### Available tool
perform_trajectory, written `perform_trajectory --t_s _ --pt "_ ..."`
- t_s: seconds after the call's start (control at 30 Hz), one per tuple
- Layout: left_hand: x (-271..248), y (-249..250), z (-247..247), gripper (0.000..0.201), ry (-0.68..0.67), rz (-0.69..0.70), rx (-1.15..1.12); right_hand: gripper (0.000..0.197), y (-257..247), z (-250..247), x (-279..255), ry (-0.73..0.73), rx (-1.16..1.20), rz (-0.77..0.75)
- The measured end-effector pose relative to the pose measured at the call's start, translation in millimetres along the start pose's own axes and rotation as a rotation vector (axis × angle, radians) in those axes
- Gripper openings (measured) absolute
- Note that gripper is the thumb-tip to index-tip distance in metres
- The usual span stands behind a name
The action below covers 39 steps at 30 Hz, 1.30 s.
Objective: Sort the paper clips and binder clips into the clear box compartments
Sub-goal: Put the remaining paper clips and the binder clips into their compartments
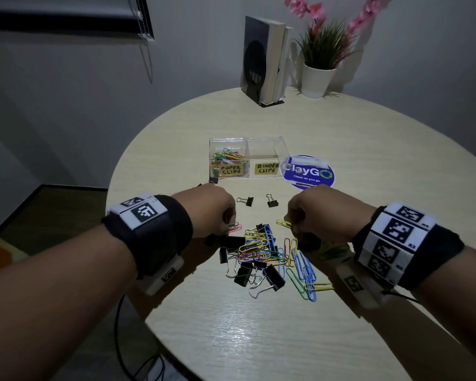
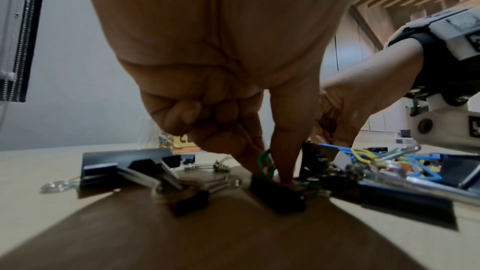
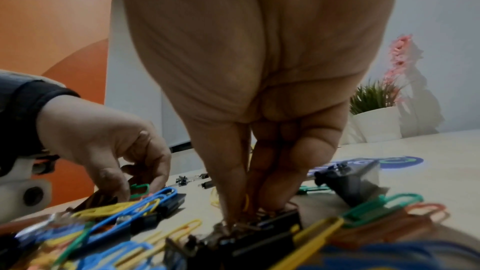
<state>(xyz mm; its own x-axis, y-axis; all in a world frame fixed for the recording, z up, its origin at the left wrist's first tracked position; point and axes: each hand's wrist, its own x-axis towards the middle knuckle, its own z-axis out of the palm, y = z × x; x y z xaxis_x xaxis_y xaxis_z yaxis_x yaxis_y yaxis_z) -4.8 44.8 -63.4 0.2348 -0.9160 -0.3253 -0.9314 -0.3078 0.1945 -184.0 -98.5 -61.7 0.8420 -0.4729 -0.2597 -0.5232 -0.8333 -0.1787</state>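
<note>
The clear box (image 1: 248, 144) stands mid-table. Its left compartment, labelled PAPER CLIPS (image 1: 228, 160), holds coloured clips; the right one, labelled BINDER CLIPS (image 1: 267, 160), looks empty. A mixed pile (image 1: 267, 254) of coloured paper clips and black binder clips lies in front of me. My left hand (image 1: 226, 224) reaches down at the pile's left edge and pinches a green paper clip (image 2: 266, 162) between finger and thumb, just above a black binder clip (image 2: 278, 194). My right hand (image 1: 294, 226) pinches a yellow paper clip (image 1: 283, 223) at the pile's right edge, its fingertips (image 3: 241, 208) down among the clips.
Two small binder clips (image 1: 246, 200) (image 1: 272, 200) lie apart between pile and box, another (image 1: 213, 180) by the box's left corner. A round blue sticker (image 1: 309, 171) is right of the box. Books in a bookend (image 1: 264, 61) and a potted plant (image 1: 318, 75) stand at the far edge.
</note>
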Motion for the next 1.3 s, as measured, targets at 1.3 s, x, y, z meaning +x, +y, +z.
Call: perform_trajectory --t_s 1.3 --pt "-23.7 40.8 11.2 0.024 0.055 0.011 0.036 0.042 -28.4 8.6 -19.0 0.026 0.084 0.061"
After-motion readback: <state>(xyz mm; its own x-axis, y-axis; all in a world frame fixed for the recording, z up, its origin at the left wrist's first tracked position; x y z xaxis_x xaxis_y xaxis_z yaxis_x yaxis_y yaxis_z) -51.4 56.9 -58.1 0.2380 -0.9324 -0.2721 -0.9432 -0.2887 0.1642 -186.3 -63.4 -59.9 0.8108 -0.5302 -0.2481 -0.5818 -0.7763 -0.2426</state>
